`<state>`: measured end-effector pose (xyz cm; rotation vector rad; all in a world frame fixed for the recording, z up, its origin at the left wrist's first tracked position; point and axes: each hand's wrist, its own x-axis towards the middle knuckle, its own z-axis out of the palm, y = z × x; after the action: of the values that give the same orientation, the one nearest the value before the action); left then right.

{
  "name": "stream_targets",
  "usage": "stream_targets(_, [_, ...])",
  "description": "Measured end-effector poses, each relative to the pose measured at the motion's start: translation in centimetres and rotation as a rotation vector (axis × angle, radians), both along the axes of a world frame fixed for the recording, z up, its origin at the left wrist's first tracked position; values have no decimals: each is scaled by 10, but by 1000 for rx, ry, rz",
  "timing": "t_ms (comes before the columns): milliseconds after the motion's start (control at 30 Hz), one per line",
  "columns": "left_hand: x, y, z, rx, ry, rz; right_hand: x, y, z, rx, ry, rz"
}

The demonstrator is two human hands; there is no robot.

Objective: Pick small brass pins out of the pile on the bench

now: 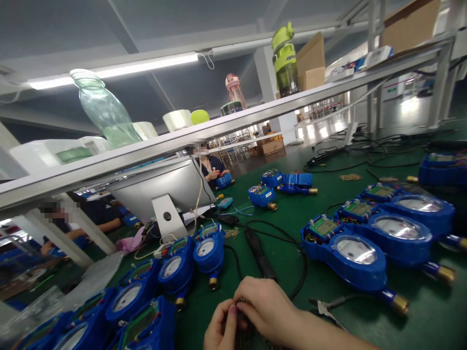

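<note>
The green table (pixel 328 272) leaves you open room only between two rows of blue meters, left (pixel 175 267) and right (pixel 346 250). Your right hand (pixel 268 308) and left hand (pixel 221 328) meet at the near edge, both pinching a small part (pixel 241 306), mostly hidden. Pliers (pixel 328 307) lie just right.

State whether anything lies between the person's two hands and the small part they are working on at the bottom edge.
Nothing visible does. The left hand and right hand already meet around the small part, fingers touching it. The pliers lie off to the right on the green mat.
</note>
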<state>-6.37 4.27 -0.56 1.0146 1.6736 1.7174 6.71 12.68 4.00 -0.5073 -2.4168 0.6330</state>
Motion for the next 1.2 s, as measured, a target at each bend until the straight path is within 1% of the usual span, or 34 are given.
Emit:
stream_targets(133, [1,-4,7,-2,21,-41,0,-1,1,-10,-10,25])
stream_targets(367, [0,-7,13,-60,20,-106,2,-3,4,1,-12,-7])
stream_targets(533, [-2,-7,12,-39,-18,-85,1,-3,3,15,7,6])
stream_targets(800, [-5,-5,11,-34,-101,-103,-1,-2,3,23,26,11])
stream_targets(1000, [-5,-4,9,-23,-127,-61,-2,-3,0,32,15,-29])
stream_targets(1200, [-9,-2,11,-24,-121,-4,-2,-5,2,66,-11,11])
